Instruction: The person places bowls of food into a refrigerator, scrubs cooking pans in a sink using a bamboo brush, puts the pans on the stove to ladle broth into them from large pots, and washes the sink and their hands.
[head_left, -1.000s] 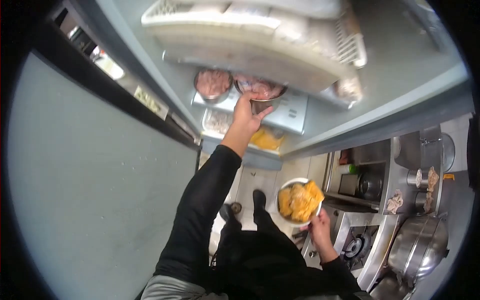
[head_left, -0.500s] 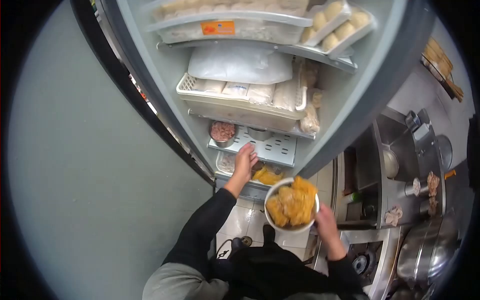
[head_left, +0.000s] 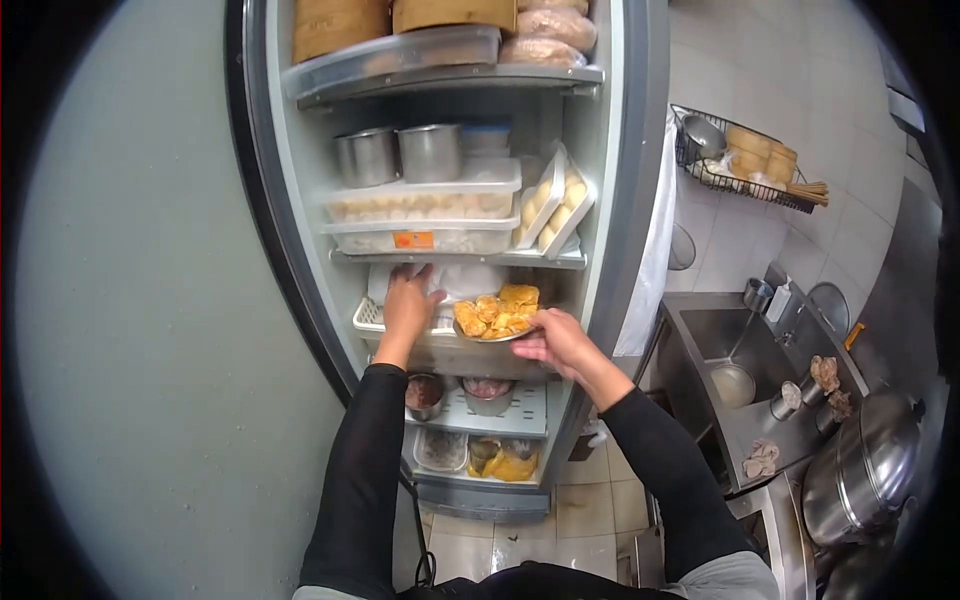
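Observation:
My right hand grips the rim of a shallow-looking bowl heaped with orange-yellow food pieces. The bowl is held up before the fridge's middle shelf. My left hand, fingers spread, reaches to the white plastic bag lying over a white basket; whether it touches the bag I cannot tell. Below, on a perforated shelf, stand a metal pot of pinkish meat and another metal pot.
Stacked plastic tubs, metal canisters and bamboo steamers fill the upper shelves. The open fridge door spans the left. At right are a sink and a large steel pot.
The view has tilted up. My left hand has risen from the perforated shelf to the basket. My right hand has lifted the bowl from low by my body to in front of the middle shelf.

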